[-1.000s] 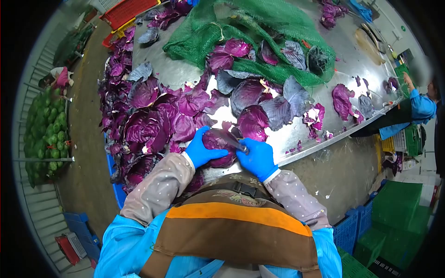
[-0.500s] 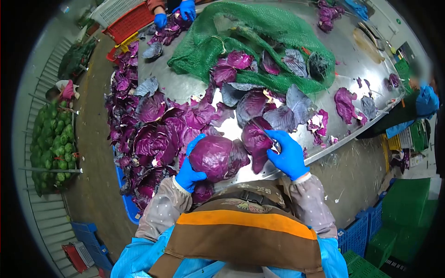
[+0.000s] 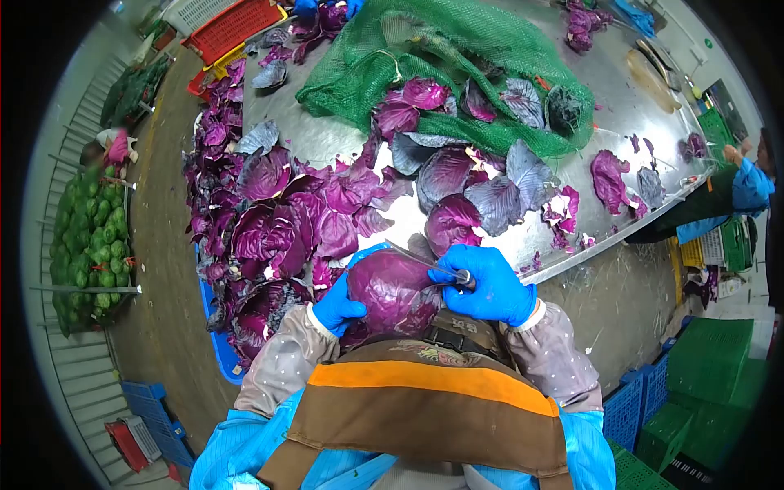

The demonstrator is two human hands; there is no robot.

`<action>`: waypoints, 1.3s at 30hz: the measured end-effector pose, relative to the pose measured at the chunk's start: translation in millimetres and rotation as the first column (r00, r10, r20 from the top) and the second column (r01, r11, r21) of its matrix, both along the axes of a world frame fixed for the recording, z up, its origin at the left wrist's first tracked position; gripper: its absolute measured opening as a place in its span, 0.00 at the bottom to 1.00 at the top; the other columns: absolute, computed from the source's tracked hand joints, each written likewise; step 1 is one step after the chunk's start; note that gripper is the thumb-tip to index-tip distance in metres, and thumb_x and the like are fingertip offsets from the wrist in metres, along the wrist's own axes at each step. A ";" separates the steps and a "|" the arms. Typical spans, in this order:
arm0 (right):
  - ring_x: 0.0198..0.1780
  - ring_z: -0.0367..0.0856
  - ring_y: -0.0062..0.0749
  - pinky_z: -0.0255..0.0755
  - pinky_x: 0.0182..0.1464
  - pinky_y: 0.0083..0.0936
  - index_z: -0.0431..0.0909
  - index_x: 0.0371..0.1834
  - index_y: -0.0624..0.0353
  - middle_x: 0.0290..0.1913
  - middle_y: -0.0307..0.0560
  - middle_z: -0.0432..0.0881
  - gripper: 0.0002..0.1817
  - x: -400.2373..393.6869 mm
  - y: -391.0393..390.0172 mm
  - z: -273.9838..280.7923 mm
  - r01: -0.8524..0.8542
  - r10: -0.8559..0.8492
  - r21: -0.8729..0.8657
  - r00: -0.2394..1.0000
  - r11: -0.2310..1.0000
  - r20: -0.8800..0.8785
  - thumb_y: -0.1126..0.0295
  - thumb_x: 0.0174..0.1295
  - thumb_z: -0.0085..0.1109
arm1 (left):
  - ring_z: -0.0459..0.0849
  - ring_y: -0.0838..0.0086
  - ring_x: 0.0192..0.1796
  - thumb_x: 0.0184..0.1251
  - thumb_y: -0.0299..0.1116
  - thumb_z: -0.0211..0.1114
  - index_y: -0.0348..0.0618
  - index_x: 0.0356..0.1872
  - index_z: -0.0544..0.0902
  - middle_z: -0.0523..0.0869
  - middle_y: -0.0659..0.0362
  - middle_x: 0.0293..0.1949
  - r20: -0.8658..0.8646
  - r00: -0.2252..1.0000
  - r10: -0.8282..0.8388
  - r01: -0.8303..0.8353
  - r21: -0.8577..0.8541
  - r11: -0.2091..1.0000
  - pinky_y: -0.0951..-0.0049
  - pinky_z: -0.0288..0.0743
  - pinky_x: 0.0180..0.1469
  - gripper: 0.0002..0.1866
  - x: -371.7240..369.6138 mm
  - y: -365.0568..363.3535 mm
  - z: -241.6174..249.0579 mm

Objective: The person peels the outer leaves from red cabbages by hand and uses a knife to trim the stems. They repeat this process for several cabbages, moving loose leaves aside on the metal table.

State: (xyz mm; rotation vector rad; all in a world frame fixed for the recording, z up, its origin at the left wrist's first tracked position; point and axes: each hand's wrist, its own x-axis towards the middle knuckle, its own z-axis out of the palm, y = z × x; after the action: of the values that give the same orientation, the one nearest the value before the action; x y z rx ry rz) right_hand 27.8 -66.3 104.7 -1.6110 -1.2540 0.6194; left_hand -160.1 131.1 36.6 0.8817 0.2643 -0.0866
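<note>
A round red cabbage [image 3: 392, 296] is cupped from the left by my left hand [image 3: 339, 304] in a blue glove, close in front of the apron. My right hand [image 3: 488, 286], also gloved in blue, is closed round the dark handle of a knife [image 3: 464, 278]. Its thin blade points to the upper left and overlaps the top of the cabbage. Just beyond my right hand a loose purple leaf [image 3: 452, 224] lies on the metal table [image 3: 314, 147]. A heap of purple cabbage leaves [image 3: 273, 237] lies left of the cabbage.
A green mesh bag [image 3: 343, 82] with cabbage pieces lies across the table's far side. Red crates [image 3: 233, 28] stand at the far left. Another person's blue gloves [image 3: 306, 8] show at the top edge. A person in blue [image 3: 751, 184] stands right. Blue crates [image 3: 625, 412] stand lower right.
My right hand and the knife have moved left and down onto the cabbage. The cabbage has turned and shifted slightly right. The leaf by the knife now lies on the table.
</note>
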 end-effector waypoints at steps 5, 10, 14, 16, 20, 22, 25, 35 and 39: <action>0.30 0.79 0.43 0.73 0.31 0.32 0.81 0.31 0.53 0.28 0.45 0.78 0.09 -4.3 -8.1 9.7 0.049 -0.060 0.066 0.984 0.997 0.167 0.72 0.43 0.66 | 0.64 0.65 0.71 0.44 0.43 0.79 0.42 0.72 0.57 0.65 0.55 0.69 -0.140 0.976 0.167 -0.191 -0.183 0.964 0.61 0.58 0.72 0.53 -6.8 -5.8 -5.6; 0.28 0.78 0.43 0.70 0.29 0.32 0.79 0.28 0.54 0.29 0.45 0.76 0.09 -14.3 -29.4 -0.1 0.000 -0.003 0.022 0.989 1.000 0.146 0.72 0.41 0.66 | 0.61 0.50 0.72 0.53 0.62 0.64 0.61 0.72 0.59 0.62 0.54 0.72 -0.154 0.944 0.292 -0.330 -0.476 0.815 0.31 0.58 0.66 0.46 7.7 -1.5 -14.3; 0.34 0.80 0.42 0.72 0.35 0.33 0.81 0.31 0.56 0.31 0.46 0.78 0.10 -10.6 -62.7 -27.8 -0.081 0.105 -0.215 0.989 0.973 0.103 0.72 0.43 0.67 | 0.61 0.50 0.72 0.52 0.68 0.62 0.64 0.72 0.60 0.60 0.53 0.72 -0.067 0.958 0.279 -0.208 -0.832 0.514 0.29 0.59 0.64 0.45 11.2 13.9 -6.5; 0.36 0.82 0.36 0.74 0.38 0.30 0.82 0.39 0.57 0.38 0.46 0.81 0.14 3.3 -74.1 -30.1 0.082 -0.083 -0.210 0.997 0.974 0.001 0.73 0.46 0.67 | 0.62 0.51 0.72 0.53 0.67 0.62 0.61 0.71 0.60 0.62 0.52 0.71 0.049 0.957 0.286 -0.127 -0.815 0.565 0.33 0.60 0.66 0.45 19.2 15.5 17.1; 0.56 0.78 0.29 0.74 0.49 0.22 0.66 0.68 0.62 0.60 0.49 0.77 0.38 18.5 -52.7 3.7 0.248 -0.311 -0.188 0.780 0.950 -0.543 0.78 0.50 0.69 | 0.68 0.57 0.68 0.55 0.55 0.69 0.44 0.70 0.61 0.69 0.49 0.66 -0.064 0.936 0.347 -0.350 -0.050 0.935 0.54 0.59 0.72 0.46 17.1 35.3 51.0; 0.61 0.74 0.29 0.72 0.55 0.23 0.65 0.69 0.62 0.63 0.49 0.74 0.38 11.5 -20.9 10.6 0.290 -0.296 -0.116 0.721 0.950 -0.627 0.79 0.52 0.68 | 0.69 0.61 0.67 0.44 0.46 0.79 0.42 0.70 0.61 0.70 0.51 0.65 0.110 0.970 0.217 -0.241 0.551 0.799 0.59 0.63 0.70 0.51 29.8 41.0 59.1; 0.64 0.71 0.31 0.67 0.64 0.32 0.66 0.67 0.65 0.65 0.49 0.72 0.36 0.6 10.2 -21.4 0.244 -0.201 0.018 0.838 0.970 -0.507 0.76 0.53 0.71 | 0.69 0.59 0.66 0.36 0.46 0.83 0.42 0.71 0.58 0.69 0.49 0.65 0.000 0.985 0.174 -0.088 0.862 0.500 0.60 0.65 0.68 0.58 32.8 31.8 40.6; 0.54 0.79 0.27 0.72 0.57 0.27 0.71 0.62 0.67 0.55 0.52 0.81 0.35 -11.4 34.8 -84.3 0.193 -0.267 -0.243 0.908 0.951 -0.323 0.67 0.51 0.75 | 0.70 0.57 0.67 0.30 0.41 0.85 0.42 0.75 0.47 0.66 0.43 0.67 -0.001 0.994 0.107 -0.063 0.803 0.593 0.60 0.63 0.69 0.69 20.6 14.6 -0.8; 0.56 0.78 0.31 0.70 0.61 0.29 0.72 0.62 0.66 0.56 0.52 0.81 0.35 0.2 25.6 -100.1 0.213 -0.343 -0.279 0.726 0.936 -0.596 0.68 0.50 0.75 | 0.67 0.61 0.69 0.31 0.40 0.86 0.42 0.73 0.54 0.66 0.47 0.68 0.005 1.000 0.001 -0.005 0.809 0.587 0.61 0.61 0.70 0.64 22.3 11.0 -42.0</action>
State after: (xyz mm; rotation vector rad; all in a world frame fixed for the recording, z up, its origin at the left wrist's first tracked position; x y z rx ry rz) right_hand 28.0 -40.7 4.6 -1.5069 -0.4368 1.0112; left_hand -137.8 142.0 -5.4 1.8173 0.3044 0.0534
